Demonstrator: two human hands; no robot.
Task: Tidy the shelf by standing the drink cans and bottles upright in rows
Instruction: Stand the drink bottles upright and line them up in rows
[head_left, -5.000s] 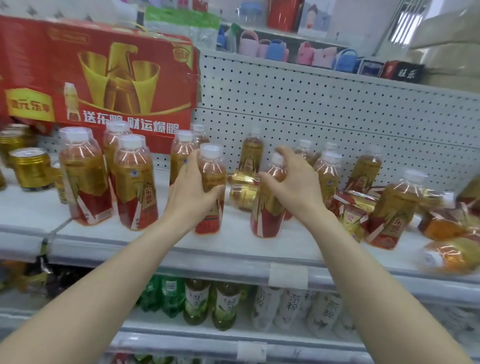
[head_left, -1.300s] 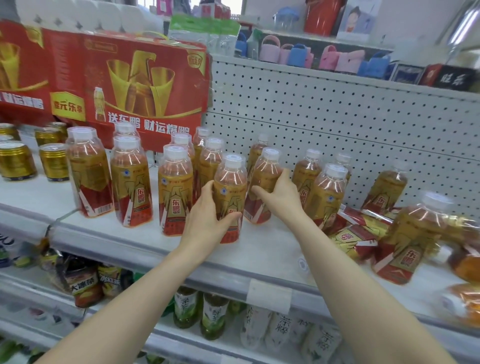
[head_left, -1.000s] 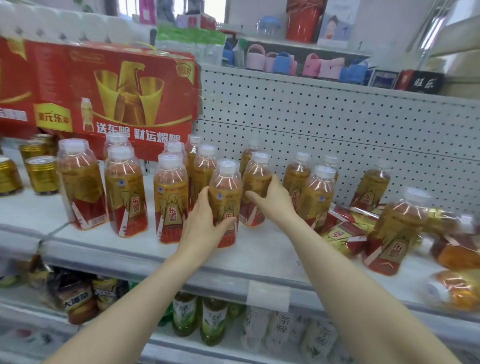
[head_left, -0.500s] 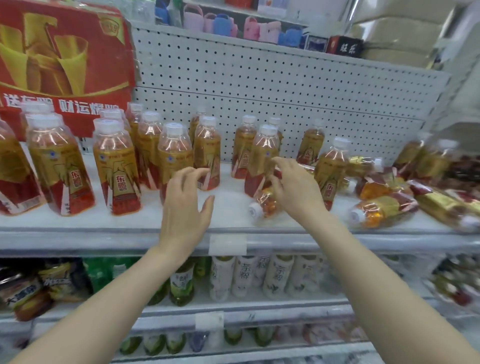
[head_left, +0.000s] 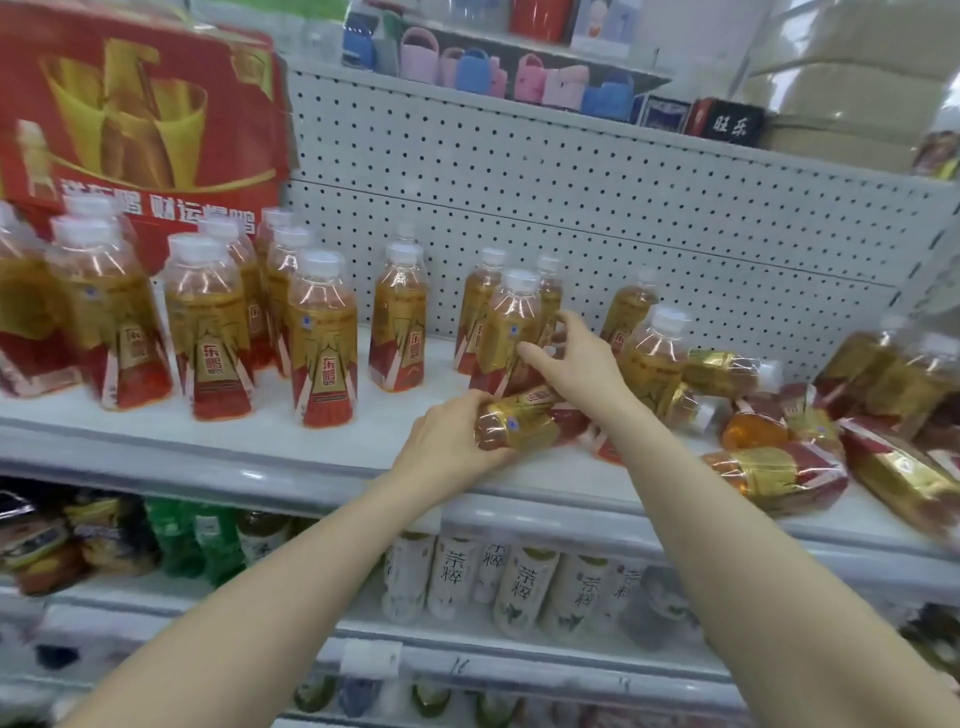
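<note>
Several amber drink bottles with red-and-gold labels stand upright in rows (head_left: 322, 338) on the left half of the white shelf (head_left: 311, 483). One bottle (head_left: 524, 422) lies on its side near the shelf's front. My left hand (head_left: 447, 441) grips its neck end, hiding the cap. My right hand (head_left: 576, 364) hovers just above that bottle's base, fingers curled beside an upright bottle (head_left: 511, 332); whether they hold it is unclear. More bottles lie toppled in a heap (head_left: 769, 473) at the right.
A red display carton (head_left: 135, 114) stands at the back left against the grey pegboard (head_left: 571, 208). White tea bottles (head_left: 524, 587) and green bottles (head_left: 182, 540) fill the shelf below. Small coloured holders (head_left: 467, 67) line the top ledge.
The view has swung right. My left hand moved from the upright row to grip the lying bottle. My right hand lifted off that bottle toward the upright one behind.
</note>
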